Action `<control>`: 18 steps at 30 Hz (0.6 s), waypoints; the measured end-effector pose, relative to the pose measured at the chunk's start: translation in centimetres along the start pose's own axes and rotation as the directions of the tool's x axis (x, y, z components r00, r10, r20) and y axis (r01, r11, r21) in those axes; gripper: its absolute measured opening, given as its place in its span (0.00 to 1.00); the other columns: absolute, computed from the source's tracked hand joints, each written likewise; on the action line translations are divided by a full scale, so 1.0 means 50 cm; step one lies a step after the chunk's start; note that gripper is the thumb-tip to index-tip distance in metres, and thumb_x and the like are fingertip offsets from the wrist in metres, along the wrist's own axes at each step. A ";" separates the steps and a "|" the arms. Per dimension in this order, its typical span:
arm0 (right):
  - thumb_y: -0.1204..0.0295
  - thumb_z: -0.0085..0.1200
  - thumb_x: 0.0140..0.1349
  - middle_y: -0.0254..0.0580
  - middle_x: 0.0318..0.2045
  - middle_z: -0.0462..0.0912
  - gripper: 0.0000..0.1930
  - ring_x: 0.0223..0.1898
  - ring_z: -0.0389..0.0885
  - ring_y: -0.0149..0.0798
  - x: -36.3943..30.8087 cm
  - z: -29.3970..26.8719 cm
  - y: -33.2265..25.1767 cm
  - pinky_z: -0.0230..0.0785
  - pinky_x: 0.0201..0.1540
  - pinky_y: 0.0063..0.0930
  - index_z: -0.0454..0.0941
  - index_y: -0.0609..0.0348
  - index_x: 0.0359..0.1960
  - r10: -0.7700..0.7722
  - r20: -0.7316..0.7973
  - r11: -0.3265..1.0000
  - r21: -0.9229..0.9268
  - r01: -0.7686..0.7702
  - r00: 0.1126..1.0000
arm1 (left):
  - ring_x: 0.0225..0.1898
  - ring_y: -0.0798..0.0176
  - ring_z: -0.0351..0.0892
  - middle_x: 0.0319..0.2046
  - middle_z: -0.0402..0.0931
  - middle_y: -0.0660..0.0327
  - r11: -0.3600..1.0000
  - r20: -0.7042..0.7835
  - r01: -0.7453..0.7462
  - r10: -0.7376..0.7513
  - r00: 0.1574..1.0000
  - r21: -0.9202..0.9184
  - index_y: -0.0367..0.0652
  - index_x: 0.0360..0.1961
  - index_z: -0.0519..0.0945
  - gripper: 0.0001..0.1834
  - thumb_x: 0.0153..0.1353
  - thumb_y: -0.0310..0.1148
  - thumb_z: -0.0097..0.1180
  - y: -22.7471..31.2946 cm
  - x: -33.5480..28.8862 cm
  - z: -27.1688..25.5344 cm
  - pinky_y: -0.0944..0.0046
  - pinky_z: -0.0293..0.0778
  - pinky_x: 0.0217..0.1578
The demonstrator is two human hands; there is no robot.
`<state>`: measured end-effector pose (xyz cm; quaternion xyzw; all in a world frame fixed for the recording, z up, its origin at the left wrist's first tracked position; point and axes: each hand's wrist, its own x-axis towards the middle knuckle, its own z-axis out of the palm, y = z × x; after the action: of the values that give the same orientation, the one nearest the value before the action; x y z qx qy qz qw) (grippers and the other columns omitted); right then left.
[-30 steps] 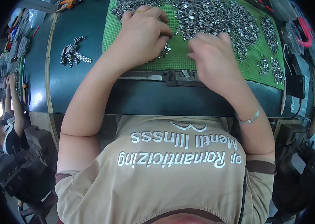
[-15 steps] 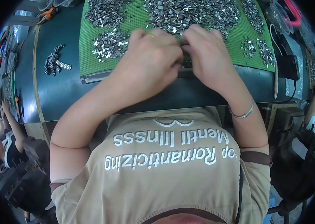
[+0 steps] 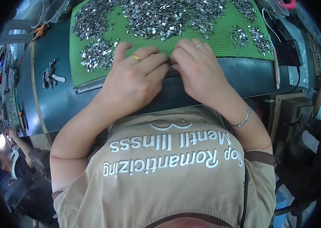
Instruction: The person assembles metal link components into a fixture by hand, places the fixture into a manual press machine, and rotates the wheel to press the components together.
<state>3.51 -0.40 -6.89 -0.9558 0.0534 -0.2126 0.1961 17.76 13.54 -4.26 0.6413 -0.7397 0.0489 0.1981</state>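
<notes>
My left hand (image 3: 139, 78) and my right hand (image 3: 198, 66) meet at the near edge of a green textured mat (image 3: 137, 45). Both have curled fingers pinched together, fingertips almost touching. Whatever they grip is too small and too covered by the fingers to name. Just beyond them spreads a big heap of small shiny metal pieces (image 3: 156, 21). A smaller pile of silvery pieces (image 3: 96, 55) lies beside my left hand, and two little piles (image 3: 260, 40) lie to the right of my right hand.
A bunch of linked metal strips (image 3: 52, 76) rests on the dark table (image 3: 54, 104) at left. Orange-handled pliers (image 3: 40, 32) lie at the far left. A black adapter (image 3: 289, 53) with a cable sits right of the mat. Another person (image 3: 16, 152) works at far left.
My hands have moved slightly toward me and to the left in the picture, staying together. The whole view has shifted and tilted a little. The fingers remain pinched.
</notes>
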 end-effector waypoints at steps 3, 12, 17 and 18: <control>0.75 0.54 0.50 0.40 0.33 0.76 0.05 0.40 0.76 0.43 0.009 -0.007 -0.014 0.63 0.43 0.37 0.76 0.57 0.30 0.017 0.024 0.994 -0.105 -0.015 1.000 | 0.51 0.56 0.78 0.41 0.81 0.59 0.966 0.077 0.163 -0.151 0.986 -0.199 0.44 0.40 0.82 0.14 0.51 0.22 0.61 -0.012 0.006 -0.015 0.50 0.62 0.54; 0.72 0.62 0.48 0.40 0.30 0.77 0.06 0.39 0.76 0.46 0.000 -0.009 0.007 0.63 0.44 0.38 0.77 0.57 0.27 0.209 -0.037 0.954 0.226 -0.196 0.977 | 0.46 0.57 0.78 0.40 0.82 0.64 0.986 -0.093 0.099 -0.112 0.989 -0.135 0.45 0.35 0.84 0.06 0.53 0.27 0.63 -0.050 0.123 0.003 0.54 0.63 0.50; 0.80 0.60 0.49 0.44 0.32 0.79 0.09 0.37 0.77 0.51 -0.055 -0.040 0.048 0.66 0.45 0.40 0.78 0.61 0.33 0.098 -0.417 0.993 0.097 -0.062 0.904 | 0.49 0.60 0.77 0.42 0.82 0.66 0.997 -0.102 -0.058 0.053 0.993 -0.047 0.47 0.34 0.86 0.06 0.53 0.31 0.63 -0.030 0.211 0.064 0.50 0.64 0.50; 0.81 0.59 0.51 0.44 0.31 0.79 0.06 0.35 0.78 0.50 -0.069 -0.062 0.074 0.67 0.43 0.38 0.79 0.61 0.32 0.157 -0.409 0.987 0.030 -0.158 0.899 | 0.53 0.56 0.75 0.46 0.80 0.64 0.996 -0.029 -0.076 0.075 0.997 -0.051 0.48 0.38 0.85 0.10 0.54 0.30 0.64 -0.023 0.225 0.076 0.49 0.63 0.54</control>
<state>-1.02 -4.25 -7.12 -0.8827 0.1708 -0.3918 0.1952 16.88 1.66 -3.94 0.6068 -0.7617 0.0460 0.2226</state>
